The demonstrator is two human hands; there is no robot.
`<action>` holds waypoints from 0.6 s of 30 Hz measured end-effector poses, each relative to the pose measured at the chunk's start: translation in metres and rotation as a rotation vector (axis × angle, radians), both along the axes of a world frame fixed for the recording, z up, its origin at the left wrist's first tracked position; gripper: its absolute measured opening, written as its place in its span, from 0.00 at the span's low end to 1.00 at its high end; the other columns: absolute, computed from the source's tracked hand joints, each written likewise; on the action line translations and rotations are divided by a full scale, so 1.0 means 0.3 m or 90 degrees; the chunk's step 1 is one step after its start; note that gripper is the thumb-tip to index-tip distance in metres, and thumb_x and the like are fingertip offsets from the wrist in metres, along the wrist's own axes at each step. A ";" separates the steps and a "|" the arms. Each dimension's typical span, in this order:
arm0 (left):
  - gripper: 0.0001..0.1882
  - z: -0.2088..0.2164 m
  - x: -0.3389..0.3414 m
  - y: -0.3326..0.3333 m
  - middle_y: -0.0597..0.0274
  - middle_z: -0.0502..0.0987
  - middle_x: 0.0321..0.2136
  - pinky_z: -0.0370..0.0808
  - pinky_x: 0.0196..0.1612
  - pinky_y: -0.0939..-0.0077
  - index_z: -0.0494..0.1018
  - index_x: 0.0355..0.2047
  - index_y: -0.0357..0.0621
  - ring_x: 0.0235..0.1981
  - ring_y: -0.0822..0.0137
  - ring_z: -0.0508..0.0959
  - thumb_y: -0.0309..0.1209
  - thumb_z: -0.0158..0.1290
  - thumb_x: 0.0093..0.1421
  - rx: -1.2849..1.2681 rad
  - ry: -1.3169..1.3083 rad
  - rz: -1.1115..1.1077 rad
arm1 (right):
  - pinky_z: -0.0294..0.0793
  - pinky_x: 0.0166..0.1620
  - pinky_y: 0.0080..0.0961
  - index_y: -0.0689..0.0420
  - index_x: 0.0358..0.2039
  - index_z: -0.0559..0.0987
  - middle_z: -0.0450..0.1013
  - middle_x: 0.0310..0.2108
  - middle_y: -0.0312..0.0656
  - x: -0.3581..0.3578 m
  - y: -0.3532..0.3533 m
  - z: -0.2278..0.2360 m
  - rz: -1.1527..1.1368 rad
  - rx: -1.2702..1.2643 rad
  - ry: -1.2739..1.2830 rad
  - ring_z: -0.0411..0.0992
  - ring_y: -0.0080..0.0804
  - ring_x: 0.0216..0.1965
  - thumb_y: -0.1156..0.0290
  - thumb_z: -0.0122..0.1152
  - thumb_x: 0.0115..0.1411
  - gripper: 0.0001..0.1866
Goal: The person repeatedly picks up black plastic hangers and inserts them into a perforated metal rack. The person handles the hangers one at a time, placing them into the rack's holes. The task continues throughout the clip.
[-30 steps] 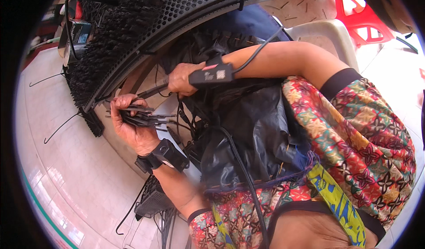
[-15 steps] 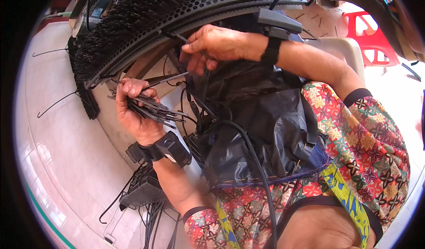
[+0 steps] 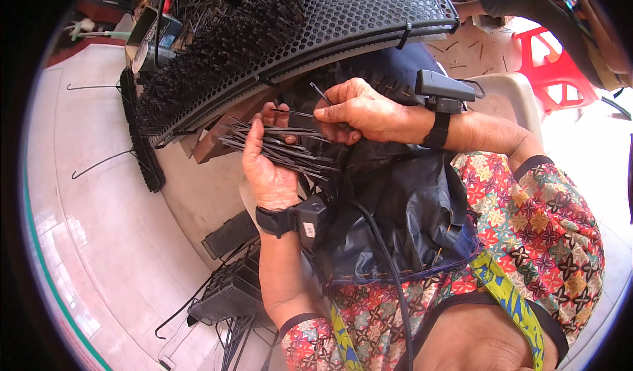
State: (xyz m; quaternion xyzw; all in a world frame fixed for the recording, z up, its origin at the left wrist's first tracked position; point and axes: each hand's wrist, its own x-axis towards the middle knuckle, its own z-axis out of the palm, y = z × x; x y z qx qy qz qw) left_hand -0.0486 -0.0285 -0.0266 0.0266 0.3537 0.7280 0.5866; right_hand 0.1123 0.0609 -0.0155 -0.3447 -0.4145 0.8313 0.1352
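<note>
A loose bundle of thin dark strips (image 3: 297,155) lies across the palm of my left hand (image 3: 269,173), held there by the thumb and partly hidden fingers. My right hand (image 3: 366,113) is closed on a slim metal hook tool (image 3: 320,94), whose bent tip points up and left. A thin dark piece runs from the right fingertips to the left fingers; whether it is a strip or part of the tool I cannot tell. Just beyond both hands is a curved black perforated panel (image 3: 379,8). Dense dark strips (image 3: 224,61) stand out of its left part like bristles.
A black cloth (image 3: 409,193) covers my lap, with a black cord (image 3: 382,239) over it. At lower left are black mesh pieces (image 3: 231,292) with long wires. A long black bristled piece (image 3: 137,134) with hooked wires lies farther left. A red stool (image 3: 554,68) stands at right.
My left hand has moved right and turned, opening the bundle out more flatly. My right hand has come down and right, and its hook tool now points up-left. The panel shows from a shifted view.
</note>
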 end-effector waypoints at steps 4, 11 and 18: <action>0.10 -0.005 0.070 0.011 0.61 0.75 0.42 0.71 0.32 0.80 0.70 0.41 0.40 0.45 0.64 0.74 0.30 0.47 0.60 -0.020 0.093 -0.002 | 0.62 0.16 0.18 0.64 0.25 0.73 0.70 0.15 0.39 0.019 -0.013 0.004 0.045 0.150 -0.047 0.66 0.22 0.13 0.70 0.52 0.57 0.10; 0.07 -0.022 0.134 0.009 0.59 0.77 0.29 0.70 0.27 0.80 0.71 0.35 0.41 0.30 0.69 0.76 0.25 0.54 0.55 -0.101 0.178 -0.044 | 0.65 0.21 0.29 0.68 0.26 0.71 0.65 0.13 0.46 0.072 -0.004 -0.017 0.248 0.488 -0.072 0.67 0.29 0.17 0.68 0.48 0.60 0.14; 0.06 -0.047 0.166 0.027 0.60 0.75 0.26 0.76 0.31 0.71 0.70 0.33 0.41 0.27 0.66 0.77 0.25 0.54 0.55 -0.127 0.150 -0.092 | 0.65 0.25 0.39 0.67 0.21 0.70 0.66 0.17 0.57 0.132 0.068 -0.048 0.124 0.710 -0.168 0.66 0.55 0.22 0.62 0.49 0.61 0.20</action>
